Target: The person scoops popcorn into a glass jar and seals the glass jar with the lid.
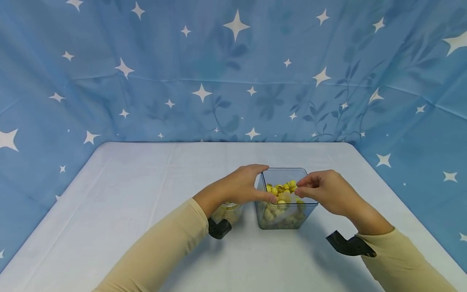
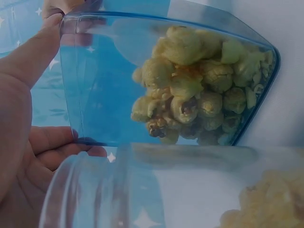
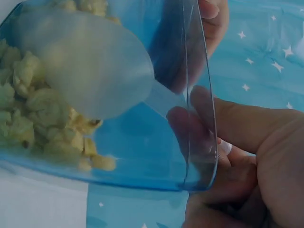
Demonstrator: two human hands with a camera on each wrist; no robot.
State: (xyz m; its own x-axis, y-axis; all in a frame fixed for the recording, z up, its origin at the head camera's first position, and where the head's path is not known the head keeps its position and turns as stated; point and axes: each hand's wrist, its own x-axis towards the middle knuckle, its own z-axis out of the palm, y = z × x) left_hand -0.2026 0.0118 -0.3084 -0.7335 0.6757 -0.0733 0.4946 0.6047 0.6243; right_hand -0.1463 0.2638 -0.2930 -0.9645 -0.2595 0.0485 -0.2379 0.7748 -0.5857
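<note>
A clear, bluish square container, part filled with yellow popcorn, stands upright on the table. My left hand grips its rim from the left, thumb on the near edge and fingers toward the far one. At the right side, my right hand pinches the handle of a translucent white scoop. The scoop's bowl is inside the container over the popcorn; whether it carries any is unclear.
Left of the container, partly under my left forearm, stands a clear round jar with pale pieces inside. A white cloth covers the table. Behind it hangs a blue curtain with white stars.
</note>
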